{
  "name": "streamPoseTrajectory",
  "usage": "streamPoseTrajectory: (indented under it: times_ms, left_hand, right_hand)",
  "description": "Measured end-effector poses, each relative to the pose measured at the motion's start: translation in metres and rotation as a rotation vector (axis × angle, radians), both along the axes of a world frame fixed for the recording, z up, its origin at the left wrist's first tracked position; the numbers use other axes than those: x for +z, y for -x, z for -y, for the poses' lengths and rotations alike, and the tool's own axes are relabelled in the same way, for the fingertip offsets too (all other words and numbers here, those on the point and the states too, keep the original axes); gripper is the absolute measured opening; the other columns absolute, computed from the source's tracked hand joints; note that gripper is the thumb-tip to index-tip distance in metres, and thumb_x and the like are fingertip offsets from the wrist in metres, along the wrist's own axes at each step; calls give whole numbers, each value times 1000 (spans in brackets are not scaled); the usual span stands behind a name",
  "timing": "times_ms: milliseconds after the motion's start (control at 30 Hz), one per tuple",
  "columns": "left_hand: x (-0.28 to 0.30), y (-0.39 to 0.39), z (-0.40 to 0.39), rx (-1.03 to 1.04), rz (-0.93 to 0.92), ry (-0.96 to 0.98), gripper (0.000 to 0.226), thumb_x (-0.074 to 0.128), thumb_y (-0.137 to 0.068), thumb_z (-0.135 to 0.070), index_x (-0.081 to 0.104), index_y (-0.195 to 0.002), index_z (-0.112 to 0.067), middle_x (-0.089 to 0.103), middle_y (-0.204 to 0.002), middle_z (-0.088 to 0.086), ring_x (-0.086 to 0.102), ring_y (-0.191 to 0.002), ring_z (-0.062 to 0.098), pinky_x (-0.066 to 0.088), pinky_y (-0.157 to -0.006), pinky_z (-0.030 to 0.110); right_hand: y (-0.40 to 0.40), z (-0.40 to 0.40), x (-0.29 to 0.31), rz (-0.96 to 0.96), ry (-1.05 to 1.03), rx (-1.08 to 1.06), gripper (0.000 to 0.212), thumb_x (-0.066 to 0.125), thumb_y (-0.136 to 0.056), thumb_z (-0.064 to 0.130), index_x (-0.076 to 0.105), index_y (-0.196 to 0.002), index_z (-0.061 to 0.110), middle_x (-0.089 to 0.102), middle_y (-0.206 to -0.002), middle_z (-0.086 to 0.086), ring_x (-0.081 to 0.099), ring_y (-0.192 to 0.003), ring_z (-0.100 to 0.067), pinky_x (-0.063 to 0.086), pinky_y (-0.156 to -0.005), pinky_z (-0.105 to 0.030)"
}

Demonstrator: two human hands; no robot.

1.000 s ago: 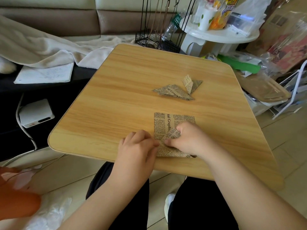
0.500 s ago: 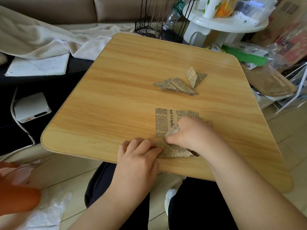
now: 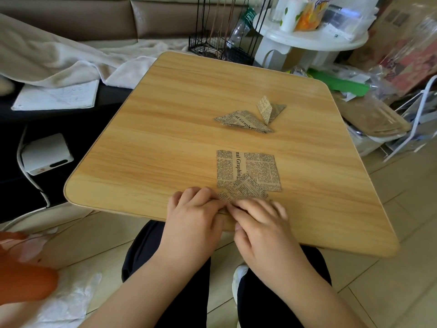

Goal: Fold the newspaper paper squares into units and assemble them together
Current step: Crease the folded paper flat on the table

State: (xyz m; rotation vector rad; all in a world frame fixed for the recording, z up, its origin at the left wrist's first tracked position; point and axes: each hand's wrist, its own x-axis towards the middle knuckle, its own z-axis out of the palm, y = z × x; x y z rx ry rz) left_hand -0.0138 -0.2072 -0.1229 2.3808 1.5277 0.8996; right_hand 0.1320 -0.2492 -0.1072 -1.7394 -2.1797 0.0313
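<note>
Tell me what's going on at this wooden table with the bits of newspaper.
A person is folding newspaper-print paper. Both hands, left and right, press on a partly folded newspaper-print piece at the near edge of the light wooden table. That piece overlaps a flat, unfolded newspaper-print square. Farther back lie two finished folded triangular newspaper units, touching but seemingly not yet slotted together.

A lived-in home sitting room: a brown leather sofa (image 3: 71,22) draped with a cream blanket (image 3: 59,65) at upper left, a white plastic side table (image 3: 307,41) crowded with cups at top, pale floor tiles (image 3: 390,292) below the light wooden worktop (image 3: 165,138).
</note>
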Motion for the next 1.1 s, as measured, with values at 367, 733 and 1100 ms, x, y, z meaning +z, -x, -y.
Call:
streamPoseTrajectory:
  times_ms: [367,733,1100]
  left_hand:
    - [-3,-3,0,49,29,-8,31,43,-75,-26,74,-80,-23,63,-83,-12,50,-85,13,36,-79,32]
    - [-5,-5,-1,53,42,-9,30,44,-78,-28,74,-81,-23,61,-83,-11,47,-86,12,28,-79,28]
    - [-4,-5,0,55,69,5,29,45,-78,-29,74,-80,-24,61,-83,-13,47,-87,11,24,-80,24]
  right_hand:
    - [-3,-2,-2,-191,-116,-107,21,51,-81,32,70,-76,26,62,-83,15,57,-85,-11,26,-80,-30]
    - [1,-15,-2,-244,68,-517,13,76,-67,40,67,-62,33,46,-85,15,29,-87,-10,10,-71,-29]
    - [-40,-8,19,-222,307,-570,25,72,-75,42,55,-57,41,43,-84,14,30,-94,-12,18,-80,-32]
